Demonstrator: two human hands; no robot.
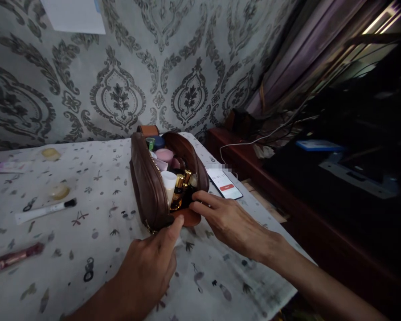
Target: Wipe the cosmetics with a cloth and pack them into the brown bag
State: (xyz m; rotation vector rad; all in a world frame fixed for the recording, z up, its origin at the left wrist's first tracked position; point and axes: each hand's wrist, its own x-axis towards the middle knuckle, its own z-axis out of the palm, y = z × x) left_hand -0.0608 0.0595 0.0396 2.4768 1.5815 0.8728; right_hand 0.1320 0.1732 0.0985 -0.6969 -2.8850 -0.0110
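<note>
A brown leather cosmetic bag (147,178) lies unzipped on the table with its mouth spread apart. Inside are a white tube (169,182), gold-capped bottles (178,189), a pink-lidded jar (165,155), a dark blue lid (158,142) and a green item (150,142). My left hand (150,263) is closed at the bag's near end, one digit pressed on the tan flap (189,217) and the other fingers curled below. My right hand (223,220) pinches the bag's near right edge; its fingertips are partly hidden against the dark interior.
A phone (226,182) with a lit screen lies right of the bag. On the patterned tablecloth (100,223) at left are a white pen-like tube (47,210), a pinkish tube (15,258) and two small yellowish round items (59,191). A cable (254,141) crosses a reddish wooden ledge (234,145).
</note>
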